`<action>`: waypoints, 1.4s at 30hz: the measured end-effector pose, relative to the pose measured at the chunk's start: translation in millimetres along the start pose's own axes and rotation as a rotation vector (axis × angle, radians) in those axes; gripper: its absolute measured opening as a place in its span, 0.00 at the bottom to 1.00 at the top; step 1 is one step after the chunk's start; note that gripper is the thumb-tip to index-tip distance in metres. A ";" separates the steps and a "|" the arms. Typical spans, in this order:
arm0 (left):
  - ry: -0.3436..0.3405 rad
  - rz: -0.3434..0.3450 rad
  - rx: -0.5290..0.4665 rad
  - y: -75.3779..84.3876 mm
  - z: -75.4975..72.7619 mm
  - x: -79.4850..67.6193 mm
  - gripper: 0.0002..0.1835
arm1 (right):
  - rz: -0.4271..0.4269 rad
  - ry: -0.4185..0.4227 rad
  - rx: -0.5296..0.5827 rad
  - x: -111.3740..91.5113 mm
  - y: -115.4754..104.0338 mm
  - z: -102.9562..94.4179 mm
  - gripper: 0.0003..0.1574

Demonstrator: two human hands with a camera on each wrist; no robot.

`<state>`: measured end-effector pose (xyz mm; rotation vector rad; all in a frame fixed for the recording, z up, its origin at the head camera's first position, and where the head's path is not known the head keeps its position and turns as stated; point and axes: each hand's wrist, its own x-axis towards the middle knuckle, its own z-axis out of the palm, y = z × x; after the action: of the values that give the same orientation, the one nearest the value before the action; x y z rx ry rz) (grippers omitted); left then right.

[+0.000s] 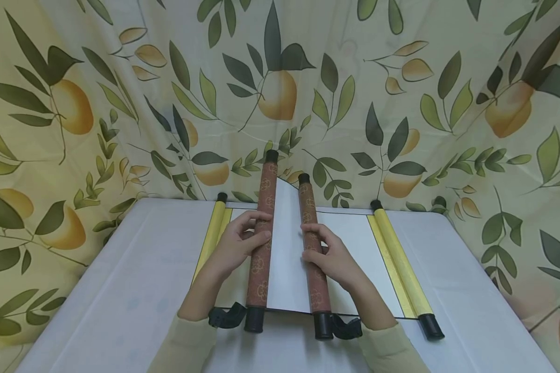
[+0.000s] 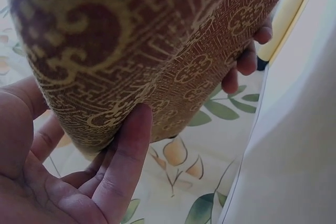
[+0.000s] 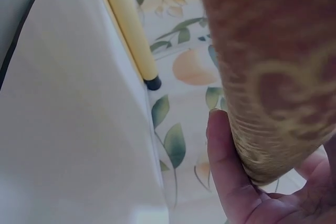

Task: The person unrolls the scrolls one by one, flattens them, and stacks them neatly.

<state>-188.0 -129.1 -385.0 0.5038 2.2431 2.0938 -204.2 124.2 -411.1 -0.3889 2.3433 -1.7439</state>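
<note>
A hanging scroll with two reddish-brown, gold-patterned rolls is held in the air, a strip of white paper (image 1: 289, 248) stretched between them. My left hand (image 1: 240, 243) grips the left roll (image 1: 263, 243), thumb and fingers around its middle. In the left wrist view, the thumb (image 2: 134, 145) presses against the patterned cloth. The right roll (image 1: 313, 243) is held by my right hand (image 1: 329, 254) in the same way. In the right wrist view, a finger (image 3: 220, 153) lies along the roll's side. Both rolls have black end knobs (image 1: 323, 326).
Beneath lies a second, unrolled scroll with white paper (image 1: 350, 233). Its yellow rollers (image 1: 403, 264) have black knobs and stand to the left and right. The table has a white cover (image 1: 116, 290). A fruit-and-leaf patterned curtain (image 1: 336, 31) hangs behind it.
</note>
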 end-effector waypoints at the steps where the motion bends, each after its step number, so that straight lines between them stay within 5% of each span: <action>1: 0.003 -0.002 0.003 -0.2 -0.6 0.1 0.17 | -0.001 0.002 -0.005 0.1 0.2 -0.3 0.34; 42: 0.009 0.008 -0.018 5.6 -10.0 -2.5 0.19 | 0.001 -0.025 -0.026 -1.2 0.9 -5.1 0.35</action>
<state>-186.9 -139.2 -379.1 0.5042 2.2286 2.1231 -204.7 129.4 -410.6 -0.4116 2.3505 -1.6996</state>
